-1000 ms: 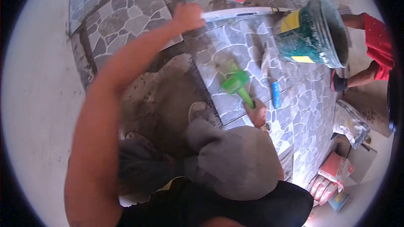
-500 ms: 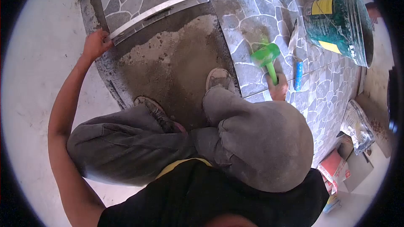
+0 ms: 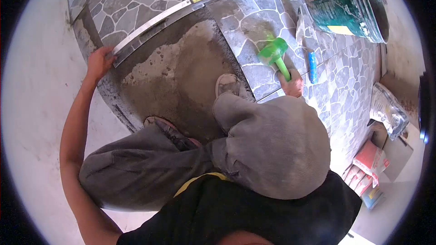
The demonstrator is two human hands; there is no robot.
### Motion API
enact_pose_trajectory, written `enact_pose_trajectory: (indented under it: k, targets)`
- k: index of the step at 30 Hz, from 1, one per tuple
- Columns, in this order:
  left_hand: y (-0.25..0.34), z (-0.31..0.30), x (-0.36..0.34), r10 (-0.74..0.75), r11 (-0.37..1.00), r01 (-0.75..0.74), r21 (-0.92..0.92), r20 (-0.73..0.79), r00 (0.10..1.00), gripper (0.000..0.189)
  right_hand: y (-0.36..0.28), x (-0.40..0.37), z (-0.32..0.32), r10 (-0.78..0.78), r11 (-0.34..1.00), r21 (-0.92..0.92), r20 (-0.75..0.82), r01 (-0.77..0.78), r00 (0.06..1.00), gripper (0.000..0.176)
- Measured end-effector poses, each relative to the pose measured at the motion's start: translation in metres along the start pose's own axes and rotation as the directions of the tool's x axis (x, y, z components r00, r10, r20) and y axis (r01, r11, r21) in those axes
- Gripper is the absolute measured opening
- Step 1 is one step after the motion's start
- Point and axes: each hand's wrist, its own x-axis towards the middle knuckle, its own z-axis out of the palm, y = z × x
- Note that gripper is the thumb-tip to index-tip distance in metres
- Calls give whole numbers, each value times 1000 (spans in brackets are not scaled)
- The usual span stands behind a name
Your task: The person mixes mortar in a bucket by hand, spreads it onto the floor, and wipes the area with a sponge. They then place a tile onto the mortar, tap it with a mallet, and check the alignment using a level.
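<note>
My left hand [image 3: 100, 62] is closed around the near left end of a long silver spirit level [image 3: 159, 17]. The level lies across the stone-patterned tiles along the far edge of a patch of bare mortar [image 3: 181, 70]. In my right hand [image 3: 293, 84] is the handle of a green mallet [image 3: 274, 51], its head over a grey tile [image 3: 250, 61] to the right of the mortar. Just right of the mallet, a trowel with a blue handle [image 3: 312, 68] rests on the tiles, its blade pointing away from me.
A dirty green bucket [image 3: 347, 7] lies tilted on the tiles at the upper right. Farther right are a white bag [image 3: 388, 109] and a red and white bag [image 3: 370, 159]. My shoes [image 3: 227, 84] stand on the mortar. A pale surface [image 3: 36, 109] runs down the left.
The whole view has turned a little, shifting the level left and the bucket up and left. Both hands keep their holds on the level and the mallet.
</note>
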Motion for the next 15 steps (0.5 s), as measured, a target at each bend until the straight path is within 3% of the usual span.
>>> enact_pose_trajectory:
  k: [5, 9, 12, 15]
  targets:
    - [-2, -2, 3, 77, 997, -79, 27, 43, 996, 45, 0, 1, -2, 6, 1000, -24, -11, -7, 1000, 32]
    - [13, -11, 0, 40, 998, -42, 48, 46, 998, 54, -5, 1, -4, 13, 1000, -27, -23, -13, 1000, 34]
    - [26, -17, -1, -6, 993, 9, -114, 23, 1000, 61, -4, 1, -3, 22, 999, -39, -2, -22, 1000, 35]
    - [33, -20, 2, 25, 991, -27, -130, -20, 999, 66, -6, 2, -6, 18, 999, -30, -5, -18, 1000, 35]
